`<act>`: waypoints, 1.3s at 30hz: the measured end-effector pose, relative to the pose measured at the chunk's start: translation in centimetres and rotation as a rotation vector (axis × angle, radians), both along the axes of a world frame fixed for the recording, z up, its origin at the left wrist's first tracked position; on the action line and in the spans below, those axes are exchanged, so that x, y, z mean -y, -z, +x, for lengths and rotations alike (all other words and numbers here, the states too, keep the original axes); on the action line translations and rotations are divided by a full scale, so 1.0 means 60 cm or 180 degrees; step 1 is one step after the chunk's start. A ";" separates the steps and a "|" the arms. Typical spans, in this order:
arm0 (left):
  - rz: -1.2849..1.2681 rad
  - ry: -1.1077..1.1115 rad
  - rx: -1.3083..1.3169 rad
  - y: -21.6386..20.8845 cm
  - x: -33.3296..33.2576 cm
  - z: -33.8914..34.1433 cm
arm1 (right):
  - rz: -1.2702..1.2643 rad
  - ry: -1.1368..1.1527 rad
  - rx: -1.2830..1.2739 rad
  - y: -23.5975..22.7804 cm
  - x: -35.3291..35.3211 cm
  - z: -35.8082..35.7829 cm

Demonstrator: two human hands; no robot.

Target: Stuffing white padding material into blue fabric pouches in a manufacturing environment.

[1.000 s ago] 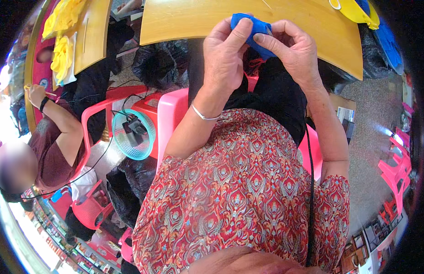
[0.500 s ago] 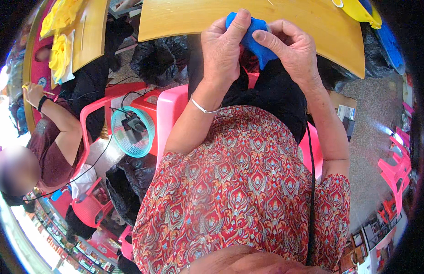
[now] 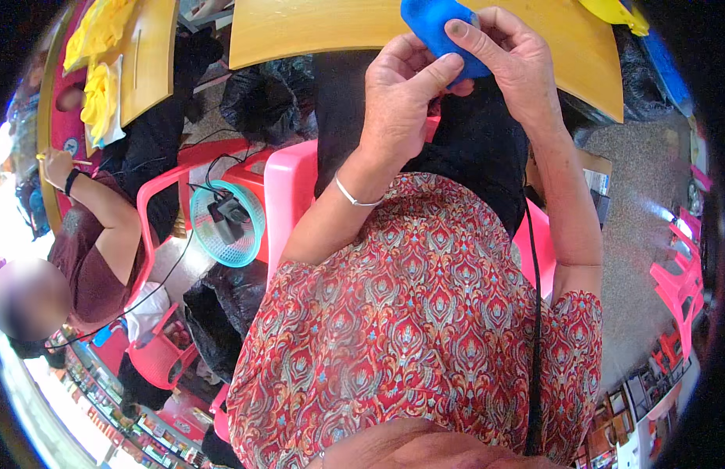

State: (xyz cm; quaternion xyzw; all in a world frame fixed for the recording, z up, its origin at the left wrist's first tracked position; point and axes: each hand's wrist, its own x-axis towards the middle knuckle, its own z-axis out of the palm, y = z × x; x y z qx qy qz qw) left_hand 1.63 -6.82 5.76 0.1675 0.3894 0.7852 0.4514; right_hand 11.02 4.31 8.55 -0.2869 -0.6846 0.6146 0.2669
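Left hand [image 3: 398, 109]: fingers gripping blue piece [image 3: 433, 19], near end
Right hand [image 3: 523, 70]: fingers pinching its right side
Table [image 3: 308, 27]: far side

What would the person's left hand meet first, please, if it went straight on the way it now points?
The left hand would first meet the blue piece pinched in it; beyond that, probably the yellowish tabletop, though this single view leaves depth unclear.

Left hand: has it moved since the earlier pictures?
Yes, the left hand has shifted to the right, judged against the yellow-brown table.
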 end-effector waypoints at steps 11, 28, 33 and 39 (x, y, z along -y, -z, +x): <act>-0.0228 0.0401 -0.0055 -0.002 0.003 0.015 | -0.0094 0.0133 -0.0322 0.011 -0.008 0.000; -0.0451 0.0754 0.0358 0.007 0.011 -0.018 | -0.0720 -0.0164 -0.0027 -0.001 -0.033 0.007; -0.0289 0.0937 0.0662 0.004 0.016 -0.026 | -0.0547 -0.0260 0.0062 0.043 -0.062 0.015; 0.0122 0.1180 0.1515 0.017 0.017 -0.029 | -0.0807 -0.0843 -0.0199 0.036 -0.070 0.025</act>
